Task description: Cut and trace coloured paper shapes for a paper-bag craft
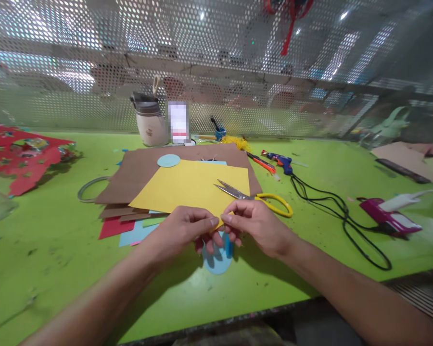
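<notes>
Between my two hands is a small piece of yellow paper (226, 221), pinched by thumbs and fingers from both sides. My left hand (197, 227) grips its left end and my right hand (250, 223) its right end. Below the fingers a light blue paper circle (217, 262) lies on the table, with a small blue stick-like item (229, 246) partly hidden by my right hand. Just beyond my hands, scissors with yellow handles (274, 202) rest on a large yellow paper sheet (191, 185). Another light blue circle (169, 160) sits at that sheet's far left edge.
Brown sheets (130, 173) and coloured papers lie under the yellow sheet on the green table (57, 259). Farther back stand a bottle (151, 122) and a blurred-out phone (178, 120). A glue gun (283, 162) with its black cord and a purple power strip (389, 216) are right. Red cut-out paper (25, 158) lies left.
</notes>
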`<state>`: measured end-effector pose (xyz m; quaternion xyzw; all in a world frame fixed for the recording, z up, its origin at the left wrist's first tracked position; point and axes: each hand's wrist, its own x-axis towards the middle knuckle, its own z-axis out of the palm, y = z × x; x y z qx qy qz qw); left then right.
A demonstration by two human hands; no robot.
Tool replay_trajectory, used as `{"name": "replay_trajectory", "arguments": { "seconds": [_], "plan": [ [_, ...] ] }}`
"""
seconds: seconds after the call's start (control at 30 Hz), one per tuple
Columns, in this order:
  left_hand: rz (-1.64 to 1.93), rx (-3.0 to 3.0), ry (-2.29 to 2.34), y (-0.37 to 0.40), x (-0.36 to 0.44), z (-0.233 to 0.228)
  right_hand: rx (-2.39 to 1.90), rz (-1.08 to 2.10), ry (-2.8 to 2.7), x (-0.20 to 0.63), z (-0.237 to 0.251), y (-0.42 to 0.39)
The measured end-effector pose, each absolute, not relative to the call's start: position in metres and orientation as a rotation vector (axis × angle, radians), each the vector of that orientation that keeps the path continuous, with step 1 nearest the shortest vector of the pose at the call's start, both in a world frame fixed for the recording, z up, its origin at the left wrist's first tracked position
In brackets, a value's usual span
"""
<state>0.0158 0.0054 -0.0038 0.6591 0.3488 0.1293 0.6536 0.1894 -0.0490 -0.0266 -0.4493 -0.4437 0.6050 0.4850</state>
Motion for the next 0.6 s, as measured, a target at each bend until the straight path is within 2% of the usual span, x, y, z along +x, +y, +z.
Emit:
{"name": "replay_trajectory", "arguments": {
  "seconds": [0.6],
  "plan": [
    [0.301, 1.582, 0.834, 0.001, 0.018, -0.001, -1.178, 1.547, -0.984, 0.197, -0.023, -0.045]
  ]
}}
